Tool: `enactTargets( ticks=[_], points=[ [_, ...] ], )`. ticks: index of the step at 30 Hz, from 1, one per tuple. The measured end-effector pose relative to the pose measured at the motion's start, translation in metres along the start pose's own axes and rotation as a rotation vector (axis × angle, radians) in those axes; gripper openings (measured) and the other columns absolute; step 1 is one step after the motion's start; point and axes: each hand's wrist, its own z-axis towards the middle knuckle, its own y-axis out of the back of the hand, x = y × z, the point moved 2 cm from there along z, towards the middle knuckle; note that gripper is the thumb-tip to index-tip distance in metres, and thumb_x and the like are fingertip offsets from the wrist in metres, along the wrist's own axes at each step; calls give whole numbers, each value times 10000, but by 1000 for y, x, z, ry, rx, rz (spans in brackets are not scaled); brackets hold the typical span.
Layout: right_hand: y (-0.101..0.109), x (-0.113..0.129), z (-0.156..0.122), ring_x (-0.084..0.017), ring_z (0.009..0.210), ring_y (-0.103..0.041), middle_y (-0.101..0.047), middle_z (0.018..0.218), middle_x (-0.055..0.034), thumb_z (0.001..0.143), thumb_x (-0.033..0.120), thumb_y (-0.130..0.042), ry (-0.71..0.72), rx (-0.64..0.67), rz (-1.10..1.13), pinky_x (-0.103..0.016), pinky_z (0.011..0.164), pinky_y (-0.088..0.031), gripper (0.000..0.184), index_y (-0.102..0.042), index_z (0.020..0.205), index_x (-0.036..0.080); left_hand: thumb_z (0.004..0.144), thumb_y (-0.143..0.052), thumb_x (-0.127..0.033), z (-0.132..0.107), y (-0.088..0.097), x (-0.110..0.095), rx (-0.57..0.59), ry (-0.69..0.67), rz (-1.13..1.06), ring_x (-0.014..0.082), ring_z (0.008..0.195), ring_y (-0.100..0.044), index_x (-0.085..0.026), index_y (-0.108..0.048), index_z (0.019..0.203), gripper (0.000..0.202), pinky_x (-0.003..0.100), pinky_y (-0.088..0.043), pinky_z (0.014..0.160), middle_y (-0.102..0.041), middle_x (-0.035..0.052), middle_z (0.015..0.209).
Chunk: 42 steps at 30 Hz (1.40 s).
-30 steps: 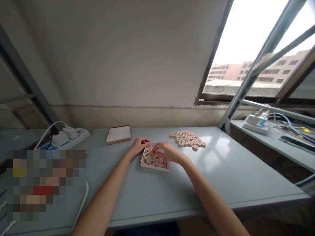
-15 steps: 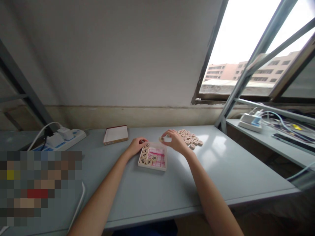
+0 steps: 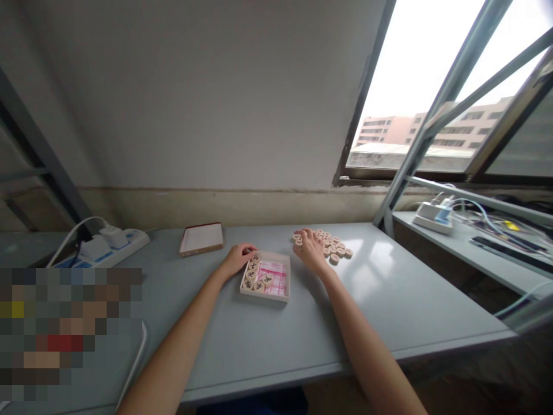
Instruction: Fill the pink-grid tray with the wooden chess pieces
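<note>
A shallow white box (image 3: pixel 287 279) sits on the desk, with a pink-lined paper at its bottom. Several round Chinese chess pieces (image 3: pixel 249 274) lie in it along the left and near sides, dark characters facing up. At the box's far left corner, my left hand (image 3: pixel 237 259) grips the wall, its fingertips partly hidden. My right hand (image 3: pixel 311 250) is over the left part of a pile of loose Chinese chess pieces (image 3: pixel 334 245), fingers apart and bent down. Some pieces show past its fingertips; whether it touches them is hard to see.
A box lid (image 3: pixel 201 238), inside up, lies at the back left. Further left is a power strip (image 3: pixel 133 237) with plugs and a cable. To the right, another power strip (image 3: pixel 433 218) and tangled cables rest on a neighbouring desk, beyond a metal post (image 3: pixel 391 202).
My right hand has moved right, from above the box's far edge to the pile. The piece it pinched is no longer seen in its fingers. My left hand stays at the box.
</note>
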Motion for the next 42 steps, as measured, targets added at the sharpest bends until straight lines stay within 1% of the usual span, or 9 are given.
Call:
enactTargets(
  ticks=[3, 6, 8, 15, 19, 23, 28, 34, 42],
  points=[
    [9, 23, 0, -174, 930, -441, -508, 990, -43, 722, 152, -490, 188, 143, 274, -296, 803, -338, 316, -471, 1034, 200, 686, -491, -288, 0, 0, 0, -11, -3, 26, 155, 727, -566, -128, -634, 822, 254, 246, -432, 654, -642, 60, 798],
    [14, 54, -8, -140, 830, -494, -558, 909, -9, 680, 133, -547, 417, 469, 421, -237, 736, -376, 306, -533, 973, 219, 687, -497, -279, 0, 1, -2, -24, -11, 35, 152, 722, -566, -129, -637, 812, 241, 245, -432, 656, -644, 61, 790],
    [16, 69, -15, -118, 750, -514, -576, 866, 4, 663, 125, -566, 485, 644, 466, -209, 685, -390, 314, -555, 961, 225, 685, -502, -271, 0, 2, -3, -33, -22, 38, 146, 714, -564, -131, -639, 805, 229, 241, -432, 657, -645, 58, 786],
    [24, 77, -21, -99, 710, -532, -594, 869, 1, 652, 116, -600, 480, 740, 525, -181, 642, -401, 352, -562, 984, 226, 681, -505, -253, -1, 3, -5, -43, -29, 82, 144, 714, -559, -126, -642, 805, 224, 239, -429, 667, -645, 58, 778],
    [19, 78, -18, -108, 678, -537, -605, 804, 5, 608, 151, -669, 445, 657, 467, -200, 654, -396, 376, -578, 966, 223, 686, -493, -250, -2, 3, -9, -41, -23, 69, 141, 708, -560, -134, -640, 799, 218, 235, -430, 653, -644, 52, 778],
    [18, 70, -12, -96, 658, -533, -595, 810, -1, 666, 140, -620, 411, 557, 538, -191, 625, -398, 246, -594, 903, 202, 684, -492, -268, -1, 2, -8, -33, -1, 54, 140, 703, -559, -138, -638, 790, 222, 233, -433, 646, -642, 45, 769],
    [16, 28, 2, -102, 670, -532, -575, 867, -33, 703, 107, -566, 209, 315, 401, -222, 664, -405, 195, -585, 887, 170, 685, -485, -278, 0, 0, -4, -19, 2, 37, 137, 677, -557, -134, -635, 795, 234, 226, -427, 615, -638, 45, 762],
    [3, -10, 3, -148, 836, -529, -576, 901, -53, 717, 70, -515, 168, 239, 199, -241, 739, -382, 204, -583, 887, 160, 688, -477, -281, 0, -1, -2, -29, -1, 32, 146, 707, -564, -140, -631, 800, 236, 238, -429, 651, -638, 49, 777],
    [16, 5, 4, -116, 728, -520, -513, 970, -33, 749, 155, -506, 157, 124, 108, -217, 638, -364, 229, -533, 969, 211, 702, -462, -264, -1, 0, -4, -35, -35, 56, 146, 717, -563, -136, -631, 796, 232, 239, -426, 659, -637, 56, 792]
  ],
)
